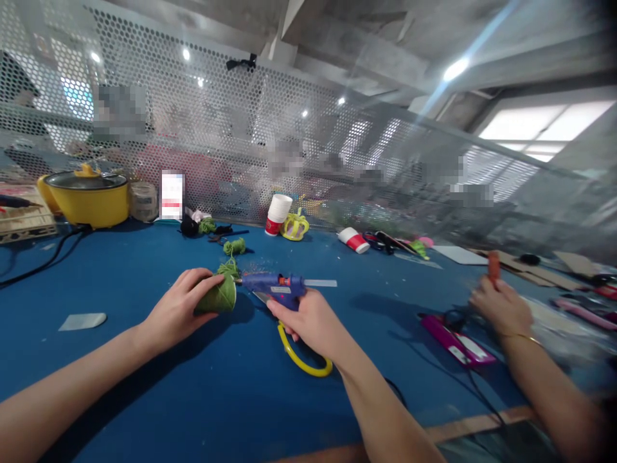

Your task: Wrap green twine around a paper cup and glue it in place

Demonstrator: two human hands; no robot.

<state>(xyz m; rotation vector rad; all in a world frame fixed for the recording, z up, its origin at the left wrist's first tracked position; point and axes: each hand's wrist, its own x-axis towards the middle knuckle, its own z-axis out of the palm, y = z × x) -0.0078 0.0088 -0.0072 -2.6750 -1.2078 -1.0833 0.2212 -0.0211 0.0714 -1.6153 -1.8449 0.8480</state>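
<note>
While the left hand grips the leaf cone, right-hand fingers clasp the left-pointing glue gun.

Glossy plastic glue gun; matt blue tabletop.

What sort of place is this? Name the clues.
Probably a shared craft workshop: a blue worktable behind perforated mesh, a hot glue gun in the right hand, and a co-worker's hand alongside.
</note>
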